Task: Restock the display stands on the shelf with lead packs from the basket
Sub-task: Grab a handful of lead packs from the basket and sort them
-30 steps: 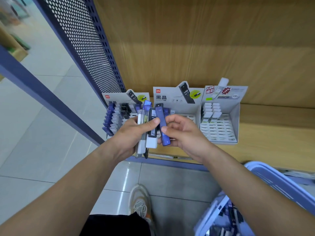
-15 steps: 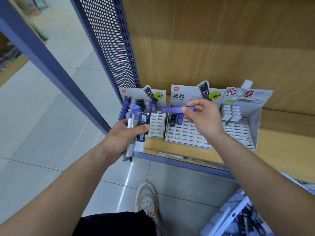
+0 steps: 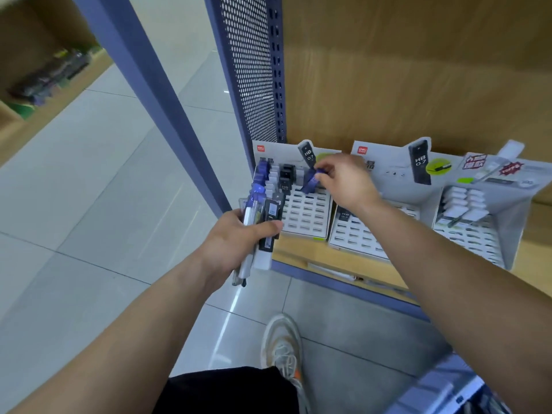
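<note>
One blue lead pack [image 3: 310, 181] tilts over the left display stand [image 3: 304, 215], top end pinched by fingertips of right hand [image 3: 346, 183]. Bundle of packs [image 3: 267, 222] gripped in curled left hand [image 3: 234, 243], thumb across.

A stationery shop: branded cardboard display stands [image 3: 307, 216] (marked HB 0.7) sit on a wooden shelf [image 3: 301, 253] beside a perforated metal panel [image 3: 251, 70], above a tiled floor [image 3: 89, 204].
</note>
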